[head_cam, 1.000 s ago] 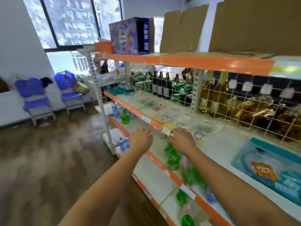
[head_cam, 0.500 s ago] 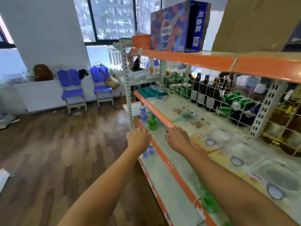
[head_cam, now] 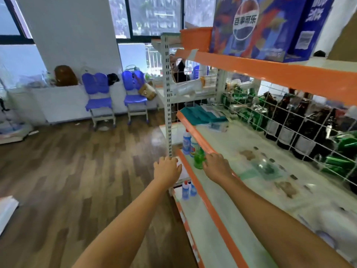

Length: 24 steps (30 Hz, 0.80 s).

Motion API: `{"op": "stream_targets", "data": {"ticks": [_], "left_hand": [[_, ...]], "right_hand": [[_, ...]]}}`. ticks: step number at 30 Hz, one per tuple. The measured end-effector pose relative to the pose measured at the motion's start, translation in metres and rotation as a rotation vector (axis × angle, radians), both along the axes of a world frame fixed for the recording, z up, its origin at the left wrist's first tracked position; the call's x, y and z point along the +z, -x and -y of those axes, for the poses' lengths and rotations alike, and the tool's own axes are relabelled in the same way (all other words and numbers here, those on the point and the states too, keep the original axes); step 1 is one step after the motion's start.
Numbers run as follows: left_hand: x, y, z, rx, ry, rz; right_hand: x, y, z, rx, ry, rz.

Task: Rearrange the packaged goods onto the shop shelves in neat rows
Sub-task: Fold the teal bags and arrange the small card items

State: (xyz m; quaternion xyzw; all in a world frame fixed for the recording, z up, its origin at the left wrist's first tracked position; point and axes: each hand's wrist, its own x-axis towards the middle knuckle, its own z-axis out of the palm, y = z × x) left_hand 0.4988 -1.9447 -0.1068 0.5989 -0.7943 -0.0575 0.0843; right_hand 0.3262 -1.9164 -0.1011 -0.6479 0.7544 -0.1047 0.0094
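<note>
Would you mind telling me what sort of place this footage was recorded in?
Most likely a small shop, or a mock-up of one: orange-edged shelving behind a wire grid, dark bottles in rows, and a Pepsi carton on top. The blue chairs suggest a converted room.

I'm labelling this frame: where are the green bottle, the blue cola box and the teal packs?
green bottle [head_cam: 199, 160], head view, on its body.
blue cola box [head_cam: 249, 26], head view, front face.
teal packs [head_cam: 201, 115], head view, top surface.

The floor [head_cam: 67, 171] looks like glossy wood planking, and the shelf upright [head_cam: 168, 105] like painted, perforated metal. The green bottle [head_cam: 199, 159] appears to be shiny translucent plastic; the cola carton [head_cam: 257, 26] is printed glossy cardboard.
</note>
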Motion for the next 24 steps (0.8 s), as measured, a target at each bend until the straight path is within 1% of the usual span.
{"op": "stream_targets", "data": {"ticks": [3,6,10,14,20,22,24], "left_hand": [[-0.002,-0.004,0.055,-0.036,0.012,0.004],[0.004,-0.005,0.108,-0.068,0.035,0.024],[-0.003,0.003,0.165,-0.138,0.051,0.020],[-0.015,0.029,0.204,-0.244,0.032,0.026],[-0.012,0.081,0.274,-0.369,0.038,-0.010],[-0.010,0.100,0.297,-0.396,0.067,-0.019],[-0.011,0.119,0.321,-0.414,0.098,-0.040]], "right_hand": [[-0.002,-0.001,0.051,-0.036,0.008,0.000],[0.002,0.002,0.102,-0.117,0.000,-0.018],[0.000,0.012,0.154,-0.205,0.003,0.023],[-0.005,0.030,0.188,-0.270,-0.026,0.020],[-0.011,0.082,0.244,-0.361,0.024,-0.004],[-0.010,0.103,0.263,-0.401,0.028,0.032],[-0.010,0.123,0.284,-0.433,0.035,0.026]]}}
